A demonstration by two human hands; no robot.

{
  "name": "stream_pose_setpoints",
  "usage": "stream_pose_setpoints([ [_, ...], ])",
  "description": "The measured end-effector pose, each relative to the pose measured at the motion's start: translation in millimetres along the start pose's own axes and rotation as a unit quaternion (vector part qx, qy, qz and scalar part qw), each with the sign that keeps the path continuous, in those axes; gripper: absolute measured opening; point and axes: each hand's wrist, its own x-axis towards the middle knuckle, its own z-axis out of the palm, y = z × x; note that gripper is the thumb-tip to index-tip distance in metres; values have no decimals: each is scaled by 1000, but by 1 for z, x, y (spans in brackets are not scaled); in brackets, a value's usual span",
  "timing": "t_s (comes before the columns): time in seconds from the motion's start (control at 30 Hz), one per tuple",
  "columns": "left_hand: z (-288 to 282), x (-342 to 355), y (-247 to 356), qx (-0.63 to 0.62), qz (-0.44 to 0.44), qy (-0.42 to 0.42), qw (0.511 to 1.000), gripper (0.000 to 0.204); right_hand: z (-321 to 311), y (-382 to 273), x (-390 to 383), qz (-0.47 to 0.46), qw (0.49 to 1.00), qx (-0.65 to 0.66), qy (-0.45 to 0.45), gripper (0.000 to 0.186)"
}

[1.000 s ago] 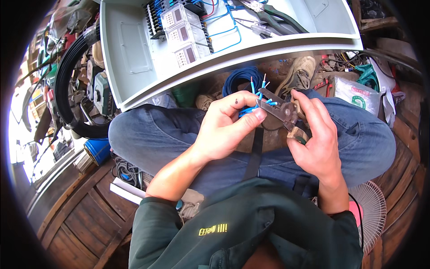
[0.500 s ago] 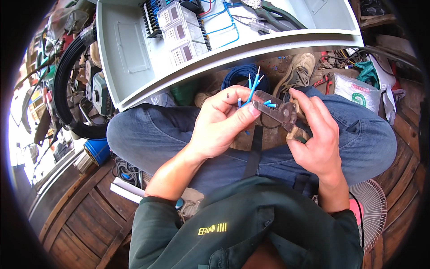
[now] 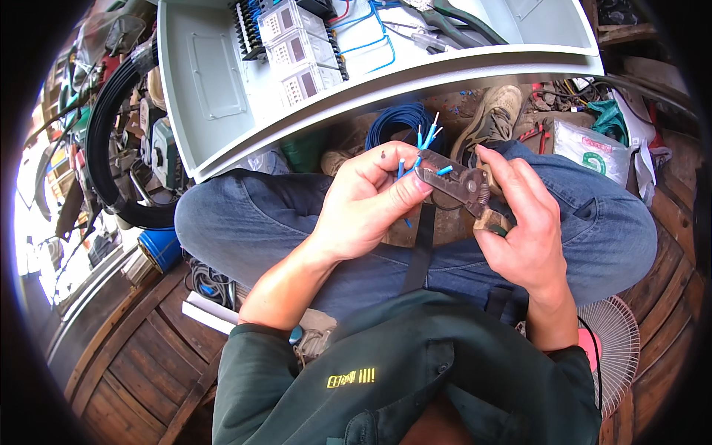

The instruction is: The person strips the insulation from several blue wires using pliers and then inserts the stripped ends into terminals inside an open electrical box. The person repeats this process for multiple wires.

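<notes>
Head view. The left hand (image 3: 363, 211) is clamped on a small bunch of blue wires (image 3: 426, 137), pinched between thumb and forefinger; several ends, some with bare tips, point upward above the fingers, and others project to the side and below. The right hand (image 3: 525, 237) is closed around the handles of a pair of wire-stripping pliers (image 3: 466, 184), whose dark metal jaws reach left to the left thumb. One short blue wire end shows at these jaws; how firmly they bear on it cannot be told. The wires and the pliers' jaws lie over the gap between the two bent legs in blue jeans (image 3: 252, 222).

Beyond the hands, a coil of blue wire (image 3: 382, 126) lies on the ground near a shoe (image 3: 495, 119). At the top, a pale grey cabinet (image 3: 211, 70) contains a row of clear-covered meters (image 3: 300, 85) and, farther right, green-handled pliers (image 3: 456, 26). At right, a red-handled tool (image 3: 544, 137) lies just beside a white plastic bag (image 3: 593, 152). At left hangs or stands a black coil (image 3: 100, 137); at lower right appears a round wire guard (image 3: 621, 356).
</notes>
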Motion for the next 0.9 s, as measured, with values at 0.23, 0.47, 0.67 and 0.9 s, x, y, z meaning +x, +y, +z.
stream_pose_setpoints([
  [0.23,3,-3,3,6,-19,4,1000,16,2,-1,-4,0,1000,-16,5,63],
  [0.47,4,-6,9,41,-34,0,999,15,4,1,-2,76,978,186,-60,59],
  [0.67,6,-8,14,14,-9,-7,1000,14,0,0,1,62,989,125,-57,62],
  [0.9,7,-10,24,76,-1,-6,997,13,-4,-3,1,109,972,190,-82,63],
])
